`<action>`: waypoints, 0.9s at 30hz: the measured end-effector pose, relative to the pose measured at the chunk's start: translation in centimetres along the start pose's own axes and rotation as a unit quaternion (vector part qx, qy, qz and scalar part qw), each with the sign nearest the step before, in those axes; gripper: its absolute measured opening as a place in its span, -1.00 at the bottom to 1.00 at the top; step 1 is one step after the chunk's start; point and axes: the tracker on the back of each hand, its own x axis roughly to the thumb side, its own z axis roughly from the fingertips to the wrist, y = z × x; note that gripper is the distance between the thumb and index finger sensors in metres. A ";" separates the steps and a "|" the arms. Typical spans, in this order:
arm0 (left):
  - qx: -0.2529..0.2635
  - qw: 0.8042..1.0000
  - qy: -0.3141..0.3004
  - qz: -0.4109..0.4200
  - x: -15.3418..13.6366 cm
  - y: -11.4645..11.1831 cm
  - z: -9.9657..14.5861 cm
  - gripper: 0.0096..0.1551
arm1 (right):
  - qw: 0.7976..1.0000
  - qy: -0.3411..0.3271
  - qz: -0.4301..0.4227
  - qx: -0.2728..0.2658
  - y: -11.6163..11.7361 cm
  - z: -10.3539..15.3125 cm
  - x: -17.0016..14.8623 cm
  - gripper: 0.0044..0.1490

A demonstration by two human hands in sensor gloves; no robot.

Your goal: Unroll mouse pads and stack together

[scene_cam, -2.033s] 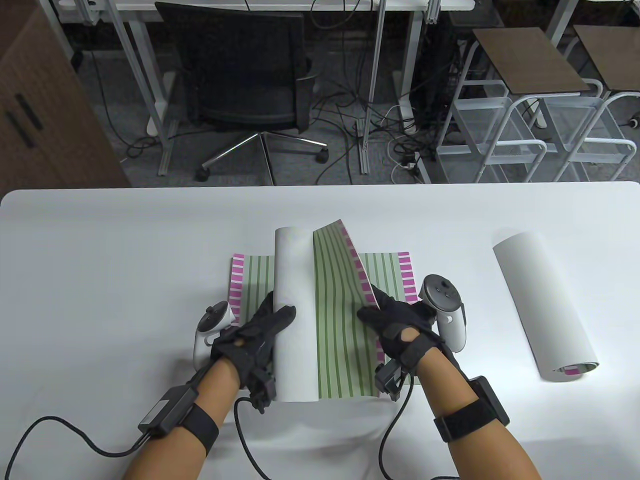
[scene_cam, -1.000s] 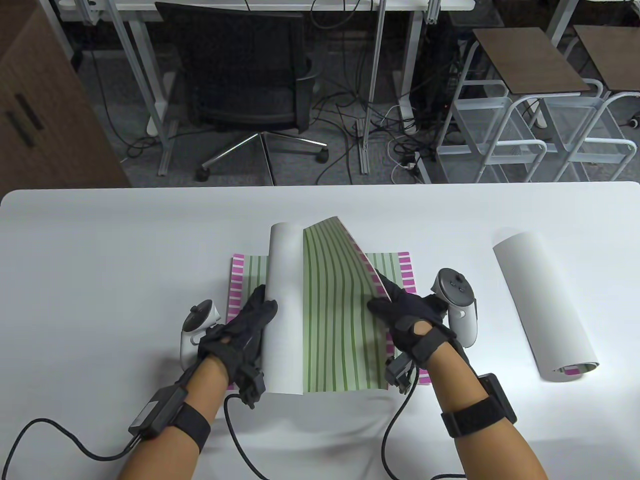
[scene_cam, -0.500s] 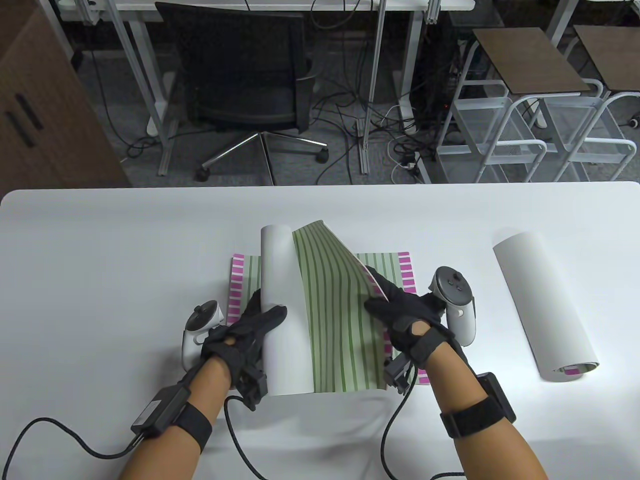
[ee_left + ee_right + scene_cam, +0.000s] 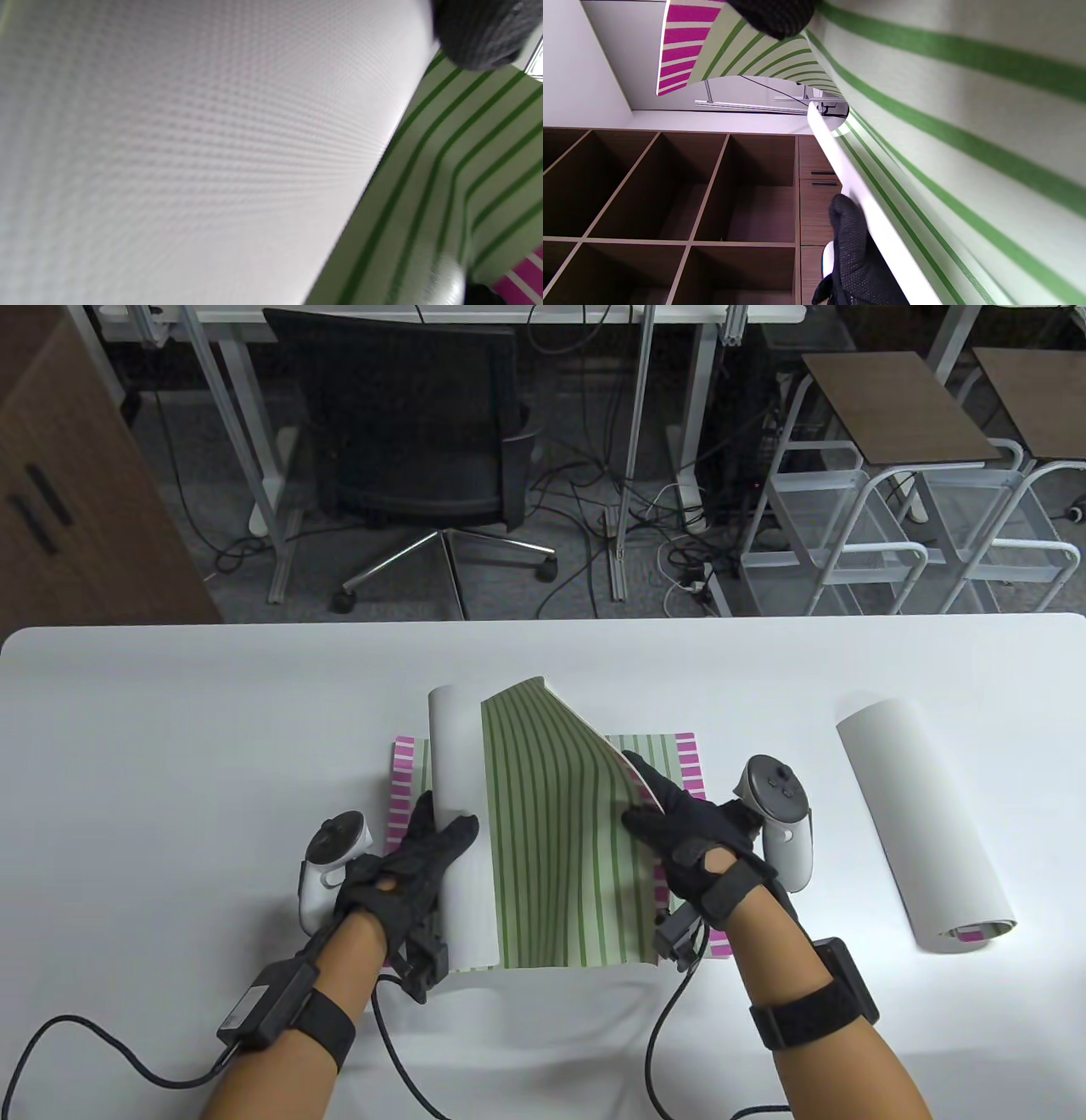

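One mouse pad (image 4: 679, 755) already lies flat on the table (image 4: 170, 746), striped side up, its pink-barred ends showing past either side of my hands. That one I count as done, and it is the base of the stack.

The second pad (image 4: 551, 831) is the one in my grip, and it sits right above the flat one, part-way open. My left hand (image 4: 416, 869) wraps around the rolled part (image 4: 454, 814), thumb over its white back and fingers behind it, close against my palm. From my left wrist, that dimpled white backing (image 4: 191, 148) fills nearly everything, with the green stripes opening out just beyond it. My right hand (image 4: 687, 836) pinches the free edge of the same pad, which curls up off the flat pad instead of lying down; from my right wrist the striped face (image 4: 967, 127) arches over my fingers (image 4: 772, 15), so that end is clearly lifted, not pressed flat.

I judge this pad a bit over half unrolled: a broad green stretch lies between my hands, but a full curl remains under my left hand. It has yet to be opened out to the left, laid down, and squared onto the pad beneath.

Well off beyond my right hand, a third roll (image 4: 925, 831) lies untouched on the table, white side out, a hint of pink at its near end. So roughly: one pad finished, one in progress, one not started.
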 end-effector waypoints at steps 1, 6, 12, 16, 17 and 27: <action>0.008 1.000 -0.003 0.005 -0.1 0.2 0.0 0.29 | 1.000 -0.002 0.001 -0.001 -0.1 0.1 0.1 -0.21; 0.064 0.998 0.004 0.019 -0.1 1.5 0.3 0.12 | 1.000 -0.006 -0.008 -0.009 -0.9 0.2 0.4 -0.21; 0.003 0.999 -0.003 0.049 -0.1 1.6 0.3 0.15 | 1.000 -0.004 -0.007 -0.011 -0.9 0.2 0.4 -0.21; -0.020 0.997 -0.013 0.067 0.1 1.3 0.5 0.26 | 1.000 -0.005 -0.015 -0.016 -1.4 0.4 0.5 -0.21; -0.019 0.997 -0.013 0.067 0.1 1.3 0.5 0.26 | 1.000 -0.005 -0.017 -0.018 -1.6 0.5 0.6 -0.21; -0.014 0.998 -0.004 0.055 0.4 2.9 1.0 -0.10 | 0.999 -0.008 -0.028 -0.025 -2.8 0.9 1.3 -0.21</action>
